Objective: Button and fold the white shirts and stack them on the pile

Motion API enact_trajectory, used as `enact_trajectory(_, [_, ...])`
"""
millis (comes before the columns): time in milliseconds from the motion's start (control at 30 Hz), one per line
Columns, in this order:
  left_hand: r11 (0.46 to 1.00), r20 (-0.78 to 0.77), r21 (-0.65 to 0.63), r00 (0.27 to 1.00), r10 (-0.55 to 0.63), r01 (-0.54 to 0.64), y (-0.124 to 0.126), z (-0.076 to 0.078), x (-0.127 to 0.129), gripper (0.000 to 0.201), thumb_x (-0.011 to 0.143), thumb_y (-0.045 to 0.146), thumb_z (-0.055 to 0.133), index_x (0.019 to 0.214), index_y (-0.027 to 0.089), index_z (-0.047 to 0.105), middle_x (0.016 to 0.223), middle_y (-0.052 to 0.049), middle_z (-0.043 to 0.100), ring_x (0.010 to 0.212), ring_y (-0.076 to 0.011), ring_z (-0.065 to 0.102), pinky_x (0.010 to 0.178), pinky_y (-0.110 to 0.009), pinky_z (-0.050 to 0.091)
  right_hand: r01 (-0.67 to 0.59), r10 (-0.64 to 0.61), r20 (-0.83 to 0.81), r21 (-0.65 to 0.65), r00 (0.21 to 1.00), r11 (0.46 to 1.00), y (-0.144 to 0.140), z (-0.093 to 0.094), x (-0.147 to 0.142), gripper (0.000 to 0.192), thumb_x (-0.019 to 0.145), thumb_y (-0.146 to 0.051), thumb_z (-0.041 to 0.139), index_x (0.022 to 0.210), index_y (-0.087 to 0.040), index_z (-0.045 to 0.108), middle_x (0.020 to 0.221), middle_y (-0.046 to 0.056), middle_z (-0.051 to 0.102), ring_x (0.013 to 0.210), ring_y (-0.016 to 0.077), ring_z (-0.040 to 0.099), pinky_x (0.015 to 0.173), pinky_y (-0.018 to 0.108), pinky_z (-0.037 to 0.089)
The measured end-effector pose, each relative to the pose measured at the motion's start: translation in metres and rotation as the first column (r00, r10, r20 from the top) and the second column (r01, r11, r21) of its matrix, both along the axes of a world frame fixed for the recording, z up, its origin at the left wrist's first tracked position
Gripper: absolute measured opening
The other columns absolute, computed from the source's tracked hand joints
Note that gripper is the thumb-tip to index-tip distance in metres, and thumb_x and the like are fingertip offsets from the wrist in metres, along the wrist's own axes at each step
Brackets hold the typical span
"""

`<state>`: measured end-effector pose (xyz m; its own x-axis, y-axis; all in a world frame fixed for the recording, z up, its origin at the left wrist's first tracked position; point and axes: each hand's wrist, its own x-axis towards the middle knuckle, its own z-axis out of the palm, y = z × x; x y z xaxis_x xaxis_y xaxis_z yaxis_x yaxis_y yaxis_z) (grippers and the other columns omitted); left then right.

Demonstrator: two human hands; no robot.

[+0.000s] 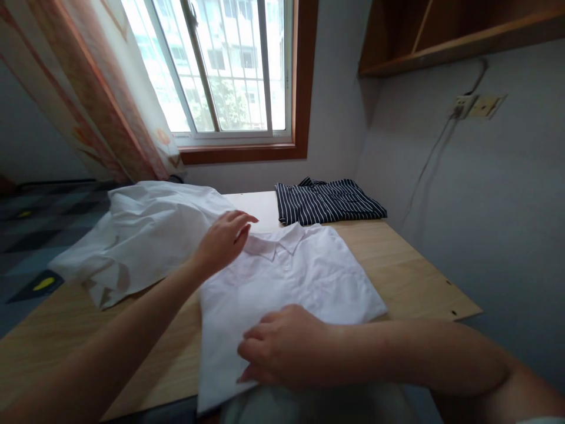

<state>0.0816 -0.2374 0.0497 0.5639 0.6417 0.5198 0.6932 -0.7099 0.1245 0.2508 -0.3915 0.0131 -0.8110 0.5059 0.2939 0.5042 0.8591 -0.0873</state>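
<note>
Folded shirt (291, 282) — soft, light, slips easily; take hold at collar or hem. Left hand (223, 238) fingers open at collar; right hand (282, 347) flat, gripping nothing.

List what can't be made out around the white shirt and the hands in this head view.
- Folded white shirt: near hem hidden under the right hand and the lap.
- Left hand: palm faces down, so contact with the collar is unclear.
- Loose white garment: crumpled, type unreadable.
- Striped garment: folded, type hidden.
- Wooden table: near edge hidden by both arms.
</note>
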Motion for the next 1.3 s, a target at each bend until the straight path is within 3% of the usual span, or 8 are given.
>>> enact_trajectory(67, [0.991, -0.092, -0.135, 0.995, -0.038, 0.025, -0.002, -0.023, 0.012, 0.027, 0.09, 0.021, 0.041, 0.106, 0.02, 0.061, 0.109, -0.009, 0.064, 0.106, -0.0246, 0.057, 0.096, -0.042, 0.046, 0.017, -0.015, 0.035, -0.058, 0.999, 0.998, 0.008, 0.003, 0.004, 0.032, 0.095, -0.044, 0.049, 0.078, -0.022, 0.064, 0.073, 0.003, 0.07, 0.061, 0.0155, 0.061, 0.05, 0.027, 0.037])
enact_trajectory(133, [0.979, -0.111, -0.204, 0.993, -0.037, 0.014, -0.006, -0.05, 0.019, 0.023, 0.086, 0.019, 0.045, 0.104, 0.017, 0.06, 0.106, -0.011, 0.064, 0.102, -0.0261, 0.057, 0.094, -0.043, 0.046, 0.191, -0.19, 0.021, -0.086, 0.982, 0.978, 0.034, 0.005, 0.014, 0.024, 0.095, -0.032, 0.05, 0.082, -0.021, 0.066, 0.081, 0.004, 0.072, 0.067, 0.0169, 0.064, 0.055, 0.027, 0.04])
enact_trajectory(233, [0.984, -0.037, -0.181, 0.999, -0.003, -0.003, -0.009, -0.084, 0.025, 0.021, 0.085, 0.016, 0.043, 0.099, 0.016, 0.059, 0.102, -0.012, 0.062, 0.1, -0.0265, 0.055, 0.095, -0.044, 0.045, 0.448, -0.465, -0.085, -0.161, 0.881, 0.879, 0.084, -0.006, 0.032, 0.029, 0.09, -0.012, 0.05, 0.114, -0.02, 0.064, 0.109, 0.009, 0.069, 0.09, 0.0189, 0.066, 0.073, 0.028, 0.048])
enact_trajectory(300, [0.986, 0.027, -0.166, 1.0, 0.009, -0.004, -0.008, -0.093, 0.028, 0.021, 0.086, 0.016, 0.042, 0.097, 0.017, 0.059, 0.1, -0.011, 0.06, 0.099, -0.0256, 0.054, 0.095, -0.044, 0.044, 0.48, -0.508, -0.112, -0.206, 0.854, 0.853, 0.107, -0.021, 0.041, 0.041, 0.087, -0.008, 0.051, 0.127, -0.017, 0.057, 0.126, 0.012, 0.061, 0.103, 0.0202, 0.062, 0.084, 0.03, 0.048])
enact_trajectory(467, [0.961, 0.103, -0.27, 0.994, -0.037, 0.064, 0.003, -0.09, 0.042, 0.022, 0.084, 0.017, 0.046, 0.094, 0.018, 0.065, 0.099, -0.009, 0.064, 0.096, -0.0235, 0.056, 0.093, -0.042, 0.045, 0.51, -0.557, -0.201, -0.243, 0.806, 0.825, 0.126, -0.051, 0.061, 0.026, 0.092, -0.012, 0.047, 0.11, -0.015, 0.065, 0.113, 0.012, 0.06, 0.096, 0.0195, 0.06, 0.087, 0.033, 0.048])
enact_trajectory(633, [0.921, 0.19, -0.354, 0.977, -0.101, 0.164, 0.012, -0.087, 0.047, 0.024, 0.085, 0.019, 0.047, 0.093, 0.018, 0.07, 0.095, -0.007, 0.069, 0.094, -0.0216, 0.059, 0.092, -0.039, 0.045, 0.386, -0.484, -0.446, -0.296, 0.753, 0.874, 0.131, -0.054, 0.085, 0.016, 0.087, -0.01, 0.051, 0.083, -0.016, 0.065, 0.09, 0.006, 0.061, 0.09, 0.0176, 0.056, 0.088, 0.033, 0.047])
enact_trajectory(1000, [0.852, 0.275, -0.418, 0.938, -0.21, 0.314, 0.012, -0.082, 0.047, 0.023, 0.084, 0.023, 0.049, 0.095, 0.017, 0.069, 0.095, -0.007, 0.065, 0.088, -0.0183, 0.06, 0.082, -0.031, 0.048, 0.166, -0.543, -0.538, -0.596, 0.645, 0.786, 0.138, -0.061, 0.095, 0.014, 0.087, -0.023, 0.052, 0.08, -0.017, 0.062, 0.087, 0.003, 0.057, 0.053, 0.0087, 0.052, 0.045, 0.023, 0.046])
enact_trajectory(1300, [0.87, 0.274, -0.421, 0.95, -0.149, 0.258, 0.013, -0.084, 0.049, 0.02, 0.085, 0.031, 0.053, 0.089, 0.017, 0.068, 0.08, -0.002, 0.057, 0.069, -0.0136, 0.052, 0.065, -0.026, 0.043, 0.204, -0.509, -0.523, -0.533, 0.683, 0.821, 0.134, -0.055, 0.095, 0.01, 0.083, -0.017, 0.054, 0.078, -0.016, 0.063, 0.08, 0.001, 0.058, 0.057, 0.0089, 0.051, 0.055, 0.022, 0.047])
